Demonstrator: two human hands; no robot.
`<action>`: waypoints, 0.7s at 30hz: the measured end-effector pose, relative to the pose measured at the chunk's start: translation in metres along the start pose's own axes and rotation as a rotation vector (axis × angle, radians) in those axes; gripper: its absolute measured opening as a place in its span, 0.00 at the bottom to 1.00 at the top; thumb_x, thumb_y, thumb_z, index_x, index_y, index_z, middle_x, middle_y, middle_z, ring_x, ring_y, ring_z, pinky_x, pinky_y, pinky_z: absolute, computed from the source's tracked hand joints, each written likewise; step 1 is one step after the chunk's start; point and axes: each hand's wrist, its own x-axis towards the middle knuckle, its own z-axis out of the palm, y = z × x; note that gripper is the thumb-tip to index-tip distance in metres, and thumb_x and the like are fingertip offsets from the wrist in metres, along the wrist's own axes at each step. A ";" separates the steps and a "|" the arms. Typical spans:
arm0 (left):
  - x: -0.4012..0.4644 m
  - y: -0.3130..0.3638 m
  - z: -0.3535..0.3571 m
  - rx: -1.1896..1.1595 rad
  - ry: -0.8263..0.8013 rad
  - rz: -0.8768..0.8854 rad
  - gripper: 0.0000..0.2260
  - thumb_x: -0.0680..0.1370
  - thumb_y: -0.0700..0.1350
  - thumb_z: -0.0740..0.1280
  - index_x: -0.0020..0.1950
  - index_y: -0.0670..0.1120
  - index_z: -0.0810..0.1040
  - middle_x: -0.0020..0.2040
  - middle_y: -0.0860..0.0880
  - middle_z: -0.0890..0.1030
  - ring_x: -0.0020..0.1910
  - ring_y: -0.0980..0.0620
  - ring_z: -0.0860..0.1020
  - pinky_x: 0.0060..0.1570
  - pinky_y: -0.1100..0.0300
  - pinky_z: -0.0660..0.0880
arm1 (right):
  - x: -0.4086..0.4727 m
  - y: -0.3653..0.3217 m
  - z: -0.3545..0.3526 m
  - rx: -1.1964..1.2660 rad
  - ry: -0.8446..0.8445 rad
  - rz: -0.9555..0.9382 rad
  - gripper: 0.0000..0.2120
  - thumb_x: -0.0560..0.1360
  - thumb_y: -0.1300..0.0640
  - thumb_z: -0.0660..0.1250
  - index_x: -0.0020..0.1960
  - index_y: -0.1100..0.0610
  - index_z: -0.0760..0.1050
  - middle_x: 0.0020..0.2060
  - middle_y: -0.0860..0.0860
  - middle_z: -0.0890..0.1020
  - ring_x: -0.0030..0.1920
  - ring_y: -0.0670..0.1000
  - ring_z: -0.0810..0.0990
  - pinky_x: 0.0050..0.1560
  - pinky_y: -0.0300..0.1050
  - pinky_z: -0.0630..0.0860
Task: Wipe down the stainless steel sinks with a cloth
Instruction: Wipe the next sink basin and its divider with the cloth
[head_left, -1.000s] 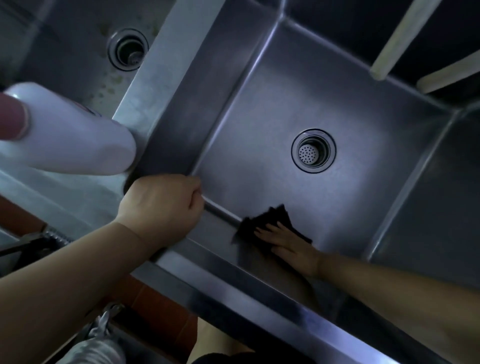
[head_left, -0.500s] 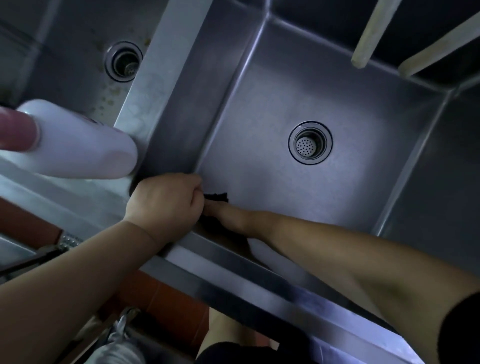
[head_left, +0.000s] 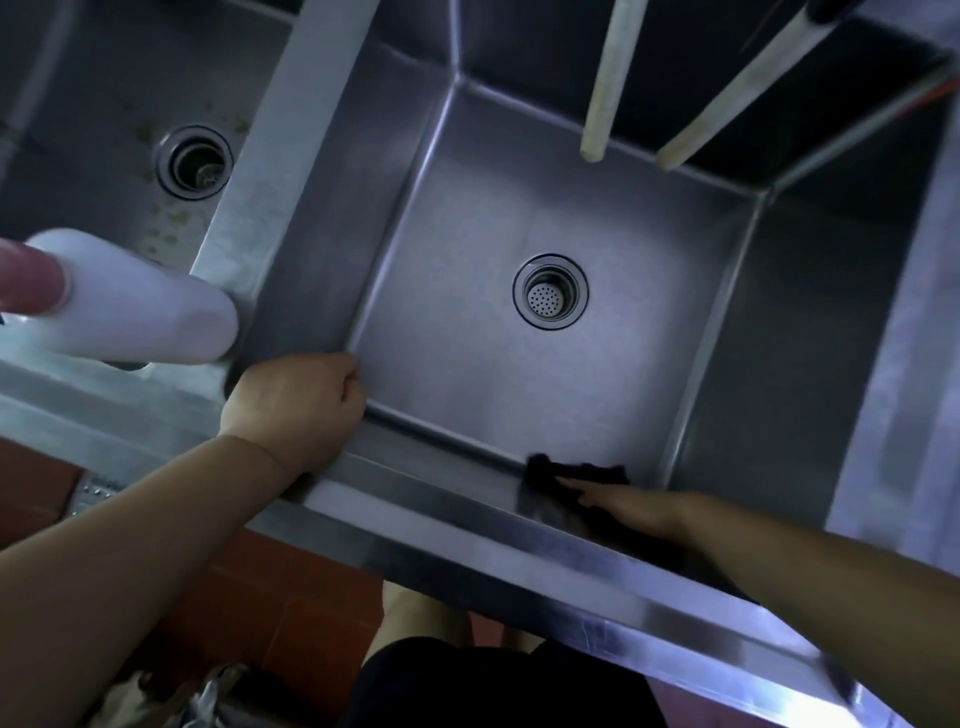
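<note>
Two steel sinks sit side by side. The big sink (head_left: 519, 218) in the middle has a round drain (head_left: 550, 291) in its floor. The other sink (head_left: 104, 104) on the left has brown spots near its own drain (head_left: 195, 162). A white bottle (head_left: 140, 301) with a pink cap stands on the rim by the left hand (head_left: 296, 405), which curls its fingers over the sink's front edge. The right hand (head_left: 623, 506) reaches down inside, fingers straight, pressing a small dark cloth (head_left: 571, 475) against the front wall near the floor.
</note>
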 end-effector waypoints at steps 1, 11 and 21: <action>0.000 0.000 0.000 -0.004 -0.007 0.000 0.10 0.76 0.49 0.58 0.41 0.46 0.75 0.41 0.44 0.81 0.41 0.40 0.78 0.34 0.56 0.70 | -0.006 0.010 -0.005 -0.046 0.011 0.043 0.17 0.69 0.24 0.50 0.53 0.24 0.71 0.66 0.44 0.75 0.64 0.48 0.74 0.70 0.49 0.65; 0.008 -0.003 0.005 -0.019 -0.156 0.012 0.10 0.76 0.52 0.56 0.41 0.50 0.73 0.41 0.49 0.79 0.36 0.47 0.73 0.35 0.58 0.66 | -0.019 -0.068 0.020 0.075 -0.036 0.139 0.23 0.78 0.39 0.56 0.69 0.49 0.70 0.67 0.46 0.72 0.61 0.48 0.73 0.59 0.36 0.65; 0.017 0.005 0.003 0.160 -0.258 0.184 0.12 0.77 0.52 0.56 0.53 0.49 0.74 0.52 0.48 0.75 0.52 0.47 0.75 0.44 0.56 0.71 | -0.033 -0.088 0.021 0.064 -0.102 0.078 0.24 0.78 0.56 0.55 0.73 0.42 0.63 0.71 0.41 0.64 0.65 0.43 0.64 0.62 0.36 0.54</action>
